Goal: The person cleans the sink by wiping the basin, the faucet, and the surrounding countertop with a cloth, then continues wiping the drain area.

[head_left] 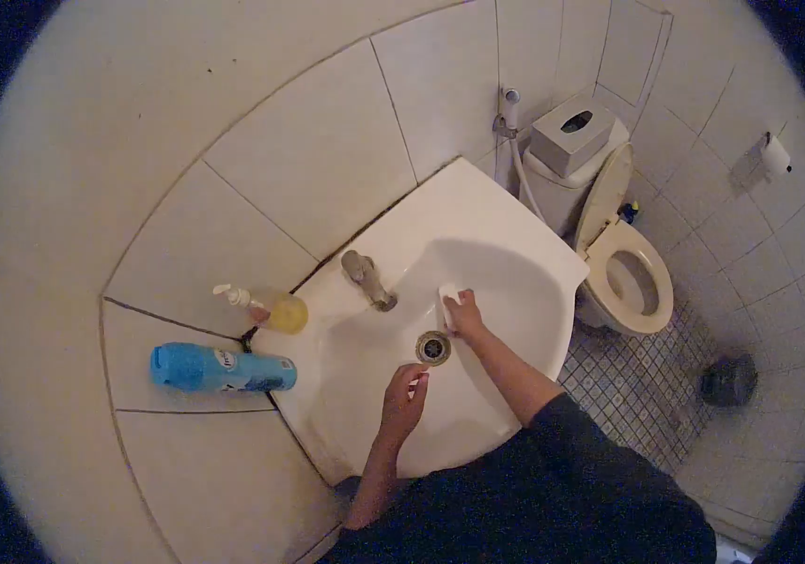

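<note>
Left hand: the left hand (403,402) is resting inside the near part of the white ceramic basin (515,246), fingers curled loosely and grasping nothing, just near of the drain.
Drain: the round metal drain (433,348) is sitting at the bottom of the basin, between the two hands.
Right hand: the right hand (465,315) is pressing a small white sponge (446,299) against the basin's inner wall, just far of the drain, fingers clenched around it.
Tap: the grey metal tap (366,278) is standing on the basin's far left rim.
Left ledge: a blue spray can (222,368) is lying on its side; a yellow pump soap bottle (266,307) is sitting just beyond it.
Far right: a cream toilet with raised lid (626,268) is standing beside the basin.
</note>
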`<state>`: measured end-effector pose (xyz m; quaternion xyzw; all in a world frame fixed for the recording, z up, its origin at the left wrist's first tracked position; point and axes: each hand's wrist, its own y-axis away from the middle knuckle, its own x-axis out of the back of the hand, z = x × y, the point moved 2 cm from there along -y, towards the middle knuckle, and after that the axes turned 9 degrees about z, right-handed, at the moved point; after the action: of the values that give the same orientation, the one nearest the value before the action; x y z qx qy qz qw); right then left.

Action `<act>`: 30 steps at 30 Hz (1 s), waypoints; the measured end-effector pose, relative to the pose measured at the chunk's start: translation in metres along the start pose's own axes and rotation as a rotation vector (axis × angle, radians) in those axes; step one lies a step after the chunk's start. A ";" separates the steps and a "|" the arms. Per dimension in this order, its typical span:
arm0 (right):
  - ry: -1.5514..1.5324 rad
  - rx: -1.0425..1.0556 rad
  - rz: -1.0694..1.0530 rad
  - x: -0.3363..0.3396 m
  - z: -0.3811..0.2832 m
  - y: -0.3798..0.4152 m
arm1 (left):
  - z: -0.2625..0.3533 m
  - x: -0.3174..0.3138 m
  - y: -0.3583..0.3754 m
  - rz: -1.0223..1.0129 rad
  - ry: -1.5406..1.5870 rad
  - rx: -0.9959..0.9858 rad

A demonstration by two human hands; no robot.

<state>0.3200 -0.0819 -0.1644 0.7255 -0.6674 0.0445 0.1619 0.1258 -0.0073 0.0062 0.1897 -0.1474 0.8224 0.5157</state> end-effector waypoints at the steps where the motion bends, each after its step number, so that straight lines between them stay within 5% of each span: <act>1: -0.001 0.000 -0.005 -0.005 -0.015 0.007 | 0.003 0.001 0.000 0.005 0.015 0.005; 3: -0.019 -0.232 0.258 -0.019 -0.034 0.018 | 0.008 0.004 0.000 0.009 0.025 0.006; 9: -0.266 -0.316 -0.128 -0.011 -0.005 0.013 | -0.002 0.004 -0.001 0.020 0.028 0.021; 13: -0.636 -0.495 0.088 -0.035 -0.074 0.045 | -0.001 0.010 -0.004 0.050 0.039 0.033; 15: -0.472 -0.432 0.292 -0.083 -0.041 0.058 | -0.003 0.012 -0.006 0.060 0.040 0.013; 19: 0.140 -0.104 0.188 -0.110 0.011 0.086 | -0.010 0.022 -0.010 0.160 -0.024 -0.017; 21: 0.724 0.266 0.200 -0.147 0.095 0.048 | -0.009 0.026 -0.010 0.202 0.000 0.015; 22: 0.047 -0.268 0.109 -0.091 0.002 0.057 | -0.006 0.028 -0.012 0.227 0.029 0.019; 23: 0.050 -0.268 0.100 -0.059 -0.052 0.061 | -0.004 0.031 -0.012 0.253 0.059 0.021; 25: -0.526 -0.542 -0.067 -0.025 -0.098 0.062 | 0.002 0.031 -0.011 0.270 0.055 0.004; 27: -0.358 -0.386 0.070 -0.078 -0.016 0.061 | 0.008 0.028 -0.013 0.273 0.057 -0.028; 29: 0.290 0.152 0.320 -0.092 -0.007 0.080 | 0.010 0.027 -0.011 0.271 0.084 -0.020; 30: 0.138 0.026 0.218 -0.083 -0.018 0.081 | 0.007 0.026 -0.012 0.269 0.086 -0.024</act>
<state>0.2344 -0.0020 -0.1570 0.6459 -0.7290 0.1201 0.1922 0.1276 0.0152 0.0252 0.1269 -0.1590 0.8897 0.4088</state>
